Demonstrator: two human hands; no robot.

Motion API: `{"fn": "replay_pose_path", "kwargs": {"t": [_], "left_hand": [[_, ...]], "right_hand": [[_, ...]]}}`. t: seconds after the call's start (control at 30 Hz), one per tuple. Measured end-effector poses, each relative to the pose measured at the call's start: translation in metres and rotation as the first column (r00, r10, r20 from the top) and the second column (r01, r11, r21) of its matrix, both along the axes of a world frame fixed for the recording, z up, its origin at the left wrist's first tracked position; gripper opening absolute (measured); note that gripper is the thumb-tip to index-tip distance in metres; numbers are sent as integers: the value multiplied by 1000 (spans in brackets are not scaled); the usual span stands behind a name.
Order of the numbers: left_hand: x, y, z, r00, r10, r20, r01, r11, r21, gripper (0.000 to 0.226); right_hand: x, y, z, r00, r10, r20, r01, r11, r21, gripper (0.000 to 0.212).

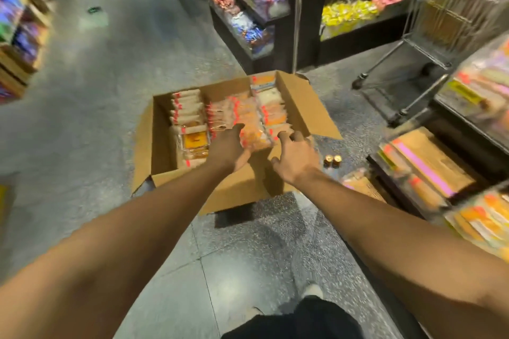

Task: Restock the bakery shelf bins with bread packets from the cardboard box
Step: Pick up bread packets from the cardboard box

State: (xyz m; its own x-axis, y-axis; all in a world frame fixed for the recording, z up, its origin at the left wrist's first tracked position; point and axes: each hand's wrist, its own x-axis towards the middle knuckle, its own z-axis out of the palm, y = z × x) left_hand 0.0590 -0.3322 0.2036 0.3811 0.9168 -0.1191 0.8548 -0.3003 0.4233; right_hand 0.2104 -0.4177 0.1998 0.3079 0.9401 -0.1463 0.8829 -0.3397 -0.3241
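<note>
You stand on a grey speckled floor (115, 96) in a shop aisle, with dark shelving of bright sweet bags (248, 5) ahead of you and a wire shopping trolley (440, 16) to your right. Lower on the right sit the bakery shelf bins (429, 170), holding flat packets with orange and pink labels. In front of you, on the floor, is the open cardboard box (165, 140), its flaps folded outward, filled with rows of bread packets (190, 110) standing on edge. Both your arms reach down into the box's near right part. Your left hand (228, 150) lies against the left side of one orange bread packet (254, 133), thumb up and fingers curled under its near edge. Your right hand (296, 158) is spread wide beside that packet's right side, fingertips at the box's rim; blur keeps you from telling whether it touches the packet. Two small gold-topped items (332, 160) sit on the floor just right of the box.
</note>
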Motion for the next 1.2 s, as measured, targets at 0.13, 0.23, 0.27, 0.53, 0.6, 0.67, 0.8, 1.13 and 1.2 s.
{"fn": "replay_pose_path", "kwargs": {"t": [0.13, 0.23, 0.27, 0.53, 0.6, 0.67, 0.8, 1.13, 1.2], "left_hand": [[11, 69, -14, 999, 40, 4, -40, 999, -11, 66], [36, 123, -32, 999, 16, -41, -16, 1000, -20, 67], [47, 143, -39, 998, 8, -58, -10, 1000, -22, 67], [140, 306, -103, 999, 10, -49, -12, 999, -37, 59], [157, 342, -117, 1000, 20, -21, -21, 999, -27, 51], [171, 375, -136, 999, 31, -33, -32, 999, -34, 45], [193, 428, -178, 998, 30, -62, -31, 999, -28, 45], [234, 499, -261, 987, -46, -151, 61, 994, 93, 51], [236, 502, -266, 977, -73, -199, 106, 982, 159, 46]], "right_hand": [[13, 72, -19, 1000, 28, 4, -28, 1000, 0, 55], [38, 129, -39, 1000, 29, -3, -29, 1000, -5, 54], [50, 151, -47, 999, 32, -3, -32, 999, -3, 52], [150, 320, -126, 994, 103, 29, -102, 994, -33, 42], [168, 356, -145, 989, 144, 40, -139, 985, -103, 42], [180, 388, -164, 979, 196, 61, -185, 972, -143, 40], [193, 443, -201, 936, 337, 105, -307, 925, -225, 44], [203, 508, -313, 878, 468, 103, -433, 866, -249, 40], [209, 509, -322, 864, 492, 109, -454, 853, -257, 51]]}}
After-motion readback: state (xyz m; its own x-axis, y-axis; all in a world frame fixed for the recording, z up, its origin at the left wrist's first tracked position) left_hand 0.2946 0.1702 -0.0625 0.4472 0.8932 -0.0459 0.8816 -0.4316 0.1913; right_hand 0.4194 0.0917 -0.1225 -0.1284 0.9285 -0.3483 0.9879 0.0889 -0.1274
